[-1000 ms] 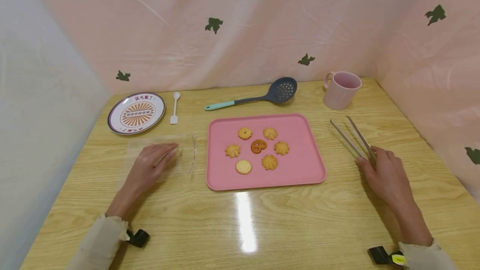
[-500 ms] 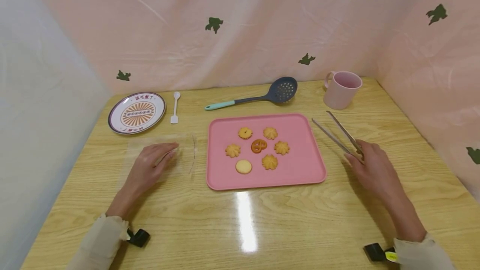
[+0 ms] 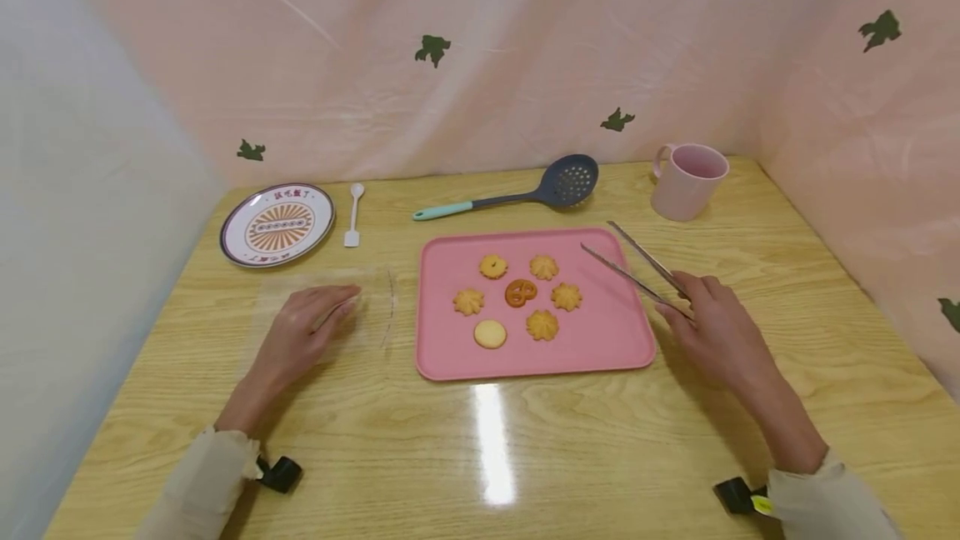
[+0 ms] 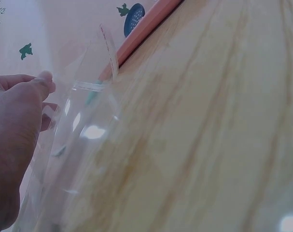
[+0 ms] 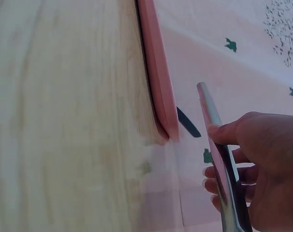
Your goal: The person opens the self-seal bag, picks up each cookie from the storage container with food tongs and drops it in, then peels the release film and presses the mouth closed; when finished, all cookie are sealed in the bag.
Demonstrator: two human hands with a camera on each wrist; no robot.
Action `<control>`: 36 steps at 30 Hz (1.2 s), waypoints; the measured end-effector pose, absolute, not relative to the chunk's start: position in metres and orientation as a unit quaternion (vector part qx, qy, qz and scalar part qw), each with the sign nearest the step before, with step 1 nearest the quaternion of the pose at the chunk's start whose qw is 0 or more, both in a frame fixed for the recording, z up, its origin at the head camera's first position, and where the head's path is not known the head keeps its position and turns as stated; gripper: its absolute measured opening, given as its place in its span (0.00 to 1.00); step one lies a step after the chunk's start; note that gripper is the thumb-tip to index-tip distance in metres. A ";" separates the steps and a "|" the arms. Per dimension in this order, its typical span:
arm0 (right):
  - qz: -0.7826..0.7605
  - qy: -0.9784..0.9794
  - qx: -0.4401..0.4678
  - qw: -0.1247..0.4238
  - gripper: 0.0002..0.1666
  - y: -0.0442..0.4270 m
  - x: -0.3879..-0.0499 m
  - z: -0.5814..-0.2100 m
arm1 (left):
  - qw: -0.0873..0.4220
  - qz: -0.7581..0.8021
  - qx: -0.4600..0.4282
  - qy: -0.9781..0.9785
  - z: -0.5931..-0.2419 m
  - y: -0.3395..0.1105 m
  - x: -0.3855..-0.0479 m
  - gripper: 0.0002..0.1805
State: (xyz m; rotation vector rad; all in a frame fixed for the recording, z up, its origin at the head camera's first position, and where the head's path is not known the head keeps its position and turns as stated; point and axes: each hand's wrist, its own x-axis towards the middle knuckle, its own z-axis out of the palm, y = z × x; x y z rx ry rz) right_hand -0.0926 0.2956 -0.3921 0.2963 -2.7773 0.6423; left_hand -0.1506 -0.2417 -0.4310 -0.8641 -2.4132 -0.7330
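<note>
My left hand (image 3: pixel 303 332) rests low over the left of the table and pinches the edge of a clear plastic bag (image 4: pixel 90 130) between thumb and fingers. Over the right edge of the pink tray (image 3: pixel 600 344), the tips of metal tongs (image 3: pixel 647 258) hang spread apart with nothing between them. My right hand (image 3: pixel 720 340) grips the tongs, thumb on one arm and fingers on the other. Lying on the tray are several flower-shaped cookies (image 3: pixel 543 326), a plain round cookie (image 3: pixel 490 334) and, in the middle, a pretzel-shaped cookie (image 3: pixel 520 293).
A patterned plate (image 3: pixel 242 232) and a small white spoon (image 3: pixel 355 215) lie at the back left. Behind the tray is a skimmer (image 3: pixel 568 182) with a mint handle. A pink mug (image 3: pixel 684 190) stands at the back right, near the curtain (image 3: pixel 510 48).
My right hand has moved left with the tongs, bringing their tips from beside the tray to over its right edge. The left hand stays in place with the bag.
</note>
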 end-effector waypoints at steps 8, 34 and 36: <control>0.203 -0.962 0.135 0.121 0.31 0.276 -0.102 -0.388 | 0.237 -0.267 -0.314 -0.880 -0.431 -0.244 -0.148 0.17; 0.173 -0.961 0.199 0.084 0.31 0.239 -0.119 -0.388 | 0.259 -0.276 -0.327 -0.866 -0.434 -0.242 -0.150 0.17; 0.172 -0.959 0.208 0.091 0.31 0.237 -0.119 -0.389 | 0.258 -0.276 -0.326 -0.867 -0.434 -0.243 -0.149 0.16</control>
